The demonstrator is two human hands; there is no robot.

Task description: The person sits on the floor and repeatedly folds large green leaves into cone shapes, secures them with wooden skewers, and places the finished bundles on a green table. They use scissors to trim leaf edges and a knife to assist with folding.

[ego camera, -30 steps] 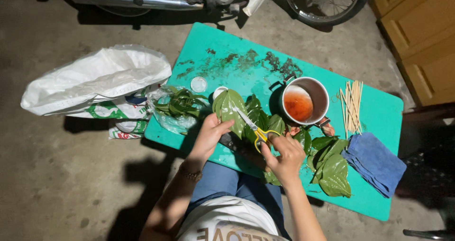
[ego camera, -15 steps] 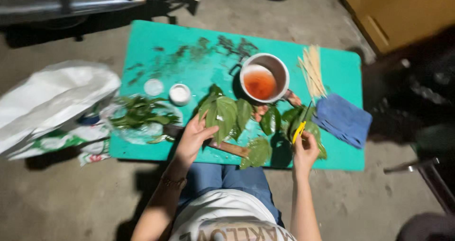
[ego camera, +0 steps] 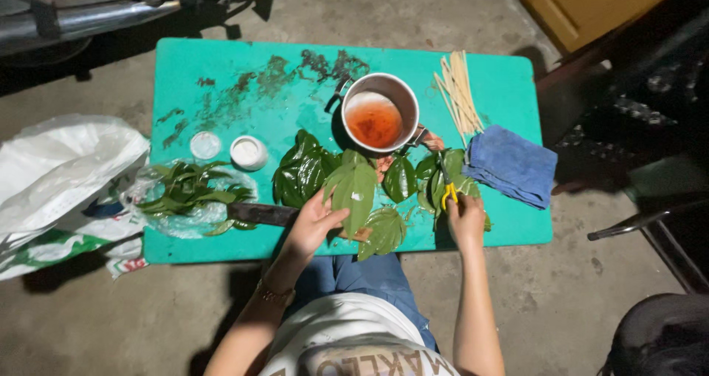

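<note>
Since the frame half a second back, my right hand [ego camera: 465,221] has carried the yellow-handled scissors [ego camera: 447,191] down onto the right-hand leaves, where before they were lifted at a slant above them, and my left hand [ego camera: 314,224] has slid nearer, from the top of the leaf pile to its near edge. That left hand now pinches a pale green leaf [ego camera: 354,190] between thumb and fingers, closed on it at the leaf's near left side. I keep the right hand wrapped around the scissors' handles, blades pointing far toward the metal pot [ego camera: 380,114]; I cannot tell whether the blades are parted. Both hands sit well apart, with darker green leaves [ego camera: 303,173] spread between and around them on the teal table [ego camera: 221,73]. Holding reddish-orange liquid, the pot stands just beyond the leaves. A bundle of thin pale sticks [ego camera: 459,91] lies to the right of the pot, and a folded blue cloth [ego camera: 511,165] lies near them, just right of the scissors. On the left I see a clear plastic bag of narrow leaves [ego camera: 188,195], with a small white cup [ego camera: 248,153] and a round white lid [ego camera: 204,145] beyond it. A white sack [ego camera: 63,173] rests on the floor off the table's left end.
</note>
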